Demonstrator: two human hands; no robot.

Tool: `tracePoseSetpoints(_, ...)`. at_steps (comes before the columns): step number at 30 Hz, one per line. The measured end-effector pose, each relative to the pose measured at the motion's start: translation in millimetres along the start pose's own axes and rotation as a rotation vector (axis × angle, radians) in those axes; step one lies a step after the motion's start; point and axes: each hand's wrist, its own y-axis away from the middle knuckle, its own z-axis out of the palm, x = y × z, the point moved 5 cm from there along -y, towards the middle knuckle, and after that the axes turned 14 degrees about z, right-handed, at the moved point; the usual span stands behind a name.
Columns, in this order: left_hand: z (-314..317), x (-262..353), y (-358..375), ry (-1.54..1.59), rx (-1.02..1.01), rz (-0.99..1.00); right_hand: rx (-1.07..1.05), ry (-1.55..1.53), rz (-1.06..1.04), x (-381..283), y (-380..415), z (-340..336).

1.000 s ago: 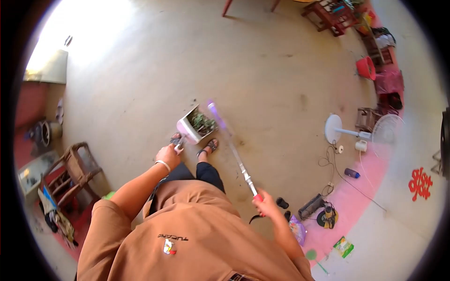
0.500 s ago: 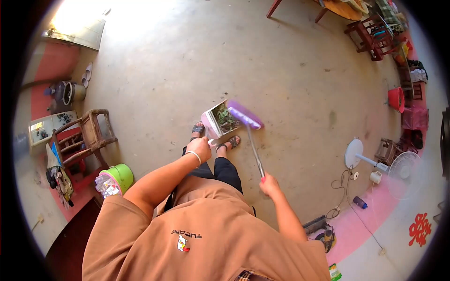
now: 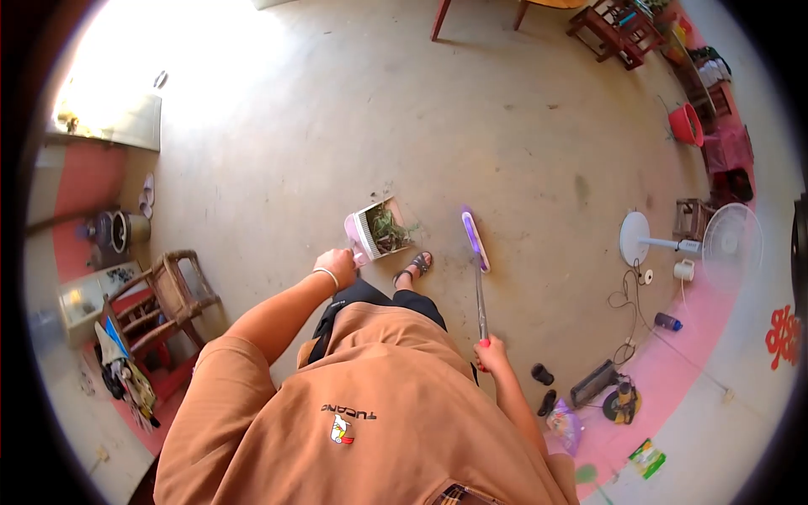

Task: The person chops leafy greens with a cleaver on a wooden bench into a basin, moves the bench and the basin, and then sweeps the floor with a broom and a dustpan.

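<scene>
My left hand [image 3: 338, 266], a bracelet at its wrist, is closed round the handle of a pink and white dustpan [image 3: 360, 233]. Green leafy debris [image 3: 389, 229] lies in the pan, with some bits on the floor by its open edge. My right hand [image 3: 490, 352] grips the metal stick of a purple and white broom [image 3: 475, 241] near a red part. The broom head is on or just above the floor, right of the dustpan and apart from it. A sandalled foot [image 3: 412, 268] shows between them.
A wooden chair [image 3: 172, 290] stands at the left wall. To the right are a standing fan [image 3: 728, 246] with cords, a red bucket [image 3: 686, 124] and a power tool [image 3: 623, 404]. Dark shoes [image 3: 543, 374] lie near my right arm. A table [image 3: 522, 10] is at the far side.
The broom head has swung away from the dustpan to the right and turned more upright in view. The dustpan has shifted slightly left. The whole view has turned and moved.
</scene>
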Motion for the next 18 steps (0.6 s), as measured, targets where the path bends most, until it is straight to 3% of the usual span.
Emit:
tracePoseSetpoints(3, 6.3, -1.9, -5.6, 0.027, 0.019, 0.008, 0.093, 0.197, -0.023, -30.4, 0.2, 38.4)
tracePoseSetpoints(8, 15.5, -18.3, 8.1, 0.058, 0.005, 0.048, -0.005, 0.320, -0.018, -53.2, 32.9, 114.9)
tracePoseSetpoints(10, 15.7, -24.5, 14.0, 0.084, 0.013, 0.071, 0.054, 0.483, -0.290, -59.4, 36.0, 140.5)
tracePoseSetpoints(13, 21.2, -39.5, 21.6, 0.124, 0.036, 0.075, 0.110, 0.430, -0.439, -47.6, 59.8, 151.7)
tracePoseSetpoints(14, 18.5, -44.6, 24.3, 0.147, 0.062, 0.069, 0.118, 0.436, -0.441, -43.7, 69.8, 147.9)
tracePoseSetpoints(16, 19.3, -57.0, 33.1, 0.211, 0.113, 0.044, -0.158, 0.034, -0.048, -45.4, 127.1, 131.2)
tracePoseSetpoints(18, 21.1, -65.7, 41.7, 0.285, 0.174, 0.008, -0.148, 0.050, -0.047, -57.2, 162.8, 109.3)
